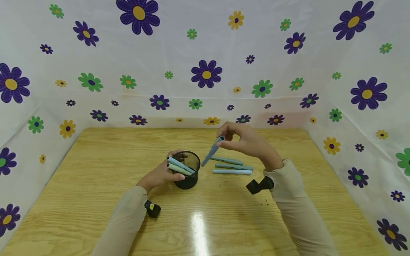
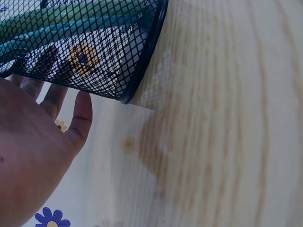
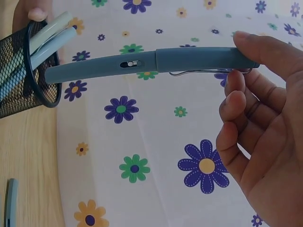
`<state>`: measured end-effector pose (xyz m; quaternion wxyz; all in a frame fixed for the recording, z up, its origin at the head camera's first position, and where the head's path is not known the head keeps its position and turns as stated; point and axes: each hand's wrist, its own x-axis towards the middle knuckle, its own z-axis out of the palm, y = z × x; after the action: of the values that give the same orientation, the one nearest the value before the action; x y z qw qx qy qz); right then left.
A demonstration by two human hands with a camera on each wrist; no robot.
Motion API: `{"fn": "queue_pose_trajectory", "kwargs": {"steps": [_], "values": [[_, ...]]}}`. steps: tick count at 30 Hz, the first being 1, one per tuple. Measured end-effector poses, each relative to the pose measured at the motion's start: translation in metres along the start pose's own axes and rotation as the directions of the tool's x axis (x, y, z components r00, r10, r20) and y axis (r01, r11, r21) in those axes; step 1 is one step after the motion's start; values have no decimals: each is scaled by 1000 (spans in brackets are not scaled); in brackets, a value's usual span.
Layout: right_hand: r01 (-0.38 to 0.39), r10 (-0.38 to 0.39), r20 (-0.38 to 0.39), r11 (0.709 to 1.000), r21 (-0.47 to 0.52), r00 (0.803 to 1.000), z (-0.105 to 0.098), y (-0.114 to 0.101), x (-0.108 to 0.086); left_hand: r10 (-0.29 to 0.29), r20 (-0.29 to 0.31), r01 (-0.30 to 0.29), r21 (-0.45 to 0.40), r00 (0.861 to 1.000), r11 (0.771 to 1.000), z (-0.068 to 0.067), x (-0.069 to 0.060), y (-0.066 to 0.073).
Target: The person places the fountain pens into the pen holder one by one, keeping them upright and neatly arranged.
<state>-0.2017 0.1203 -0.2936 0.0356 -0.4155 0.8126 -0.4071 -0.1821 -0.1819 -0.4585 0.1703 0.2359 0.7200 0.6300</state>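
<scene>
My left hand grips a black mesh pen cup around its side, and the cup stands tilted slightly on the table. Inside it lean a blue pen and a pale green pen. Above and right of the cup, my right hand pinches a capped blue-grey pen by its cap end. That pen slants down, its lower tip close to the cup's rim. Right of the cup lie a green pen, a darker green pen and a light blue pen.
The wooden table carries everything. A white cloth with printed flowers hangs behind it and at both sides. Black wrist cameras sit on the left sleeve and right sleeve. Small dark specks dot the table near the right wrist.
</scene>
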Motion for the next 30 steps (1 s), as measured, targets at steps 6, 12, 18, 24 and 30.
{"fn": "queue_pose_trajectory", "kwargs": {"steps": [6,12,18,24,30], "values": [[29,-29,0,1000,3,1000,5,0,9,-4,1,4,25,1000,1000,-1,0,1],[19,-19,26,1000,22,999,13,1,18,-7,4,7,20,1000,1000,0,0,1],[6,-7,47,999,32,999,23,3,24,-9,-3,9,2,1000,1000,0,0,1],[-10,6,81,999,50,997,33,10,30,-11,-6,11,-8,1000,1000,2,0,2],[-31,27,108,999,37,994,44,18,32,-14,-6,14,-9,1000,1000,2,0,1]]}}
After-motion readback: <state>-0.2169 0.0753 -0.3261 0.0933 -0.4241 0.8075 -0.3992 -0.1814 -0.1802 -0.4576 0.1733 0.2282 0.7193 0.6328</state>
